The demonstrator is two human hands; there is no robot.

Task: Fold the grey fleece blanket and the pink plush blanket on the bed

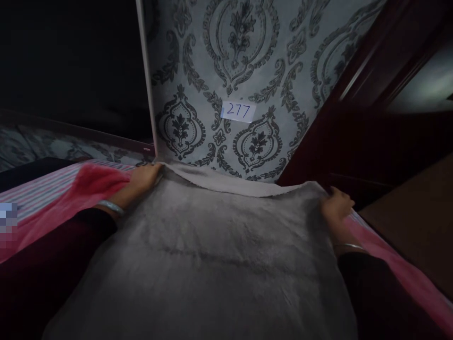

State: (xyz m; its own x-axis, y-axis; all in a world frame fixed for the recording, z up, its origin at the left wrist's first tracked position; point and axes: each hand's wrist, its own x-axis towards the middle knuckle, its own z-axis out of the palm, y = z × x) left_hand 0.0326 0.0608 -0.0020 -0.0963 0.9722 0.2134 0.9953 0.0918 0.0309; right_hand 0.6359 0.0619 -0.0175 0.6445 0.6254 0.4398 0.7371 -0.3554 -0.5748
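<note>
Head view: a broad, soft-looking grey cloth (226, 245) with a plush surface is stretched between the two hands, its far edge spanning roughly from nine to three o'clock. From the left hand (143, 179), which sits at nine o'clock, the body of the cloth lies toward four o'clock; from the right hand (338, 205), set between three and four, it lies toward eight. Its visible length runs from that far edge down to six o'clock, where it leaves the frame, so the full long axis cannot be told. Neither hand is clearly nearer: each is at a far corner.

Both hands are closed on the cloth. The left has its fingers curled over the corner, with little gap showing; the right grasps the opposite corner, fingers bent, though the inner side of its grip is hidden. Between them the edge sags, showing a pale grey strip (230, 182) of fabric; whether that is the underside or a second layer cannot be told.

Beneath the left forearm, toward eight o'clock, spreads a fuzzy pink blanket (102, 182), with a striped pastel sheet (53, 189) beside it. A white paper label (238, 112) reading 277 is on the patterned wall at twelve.
</note>
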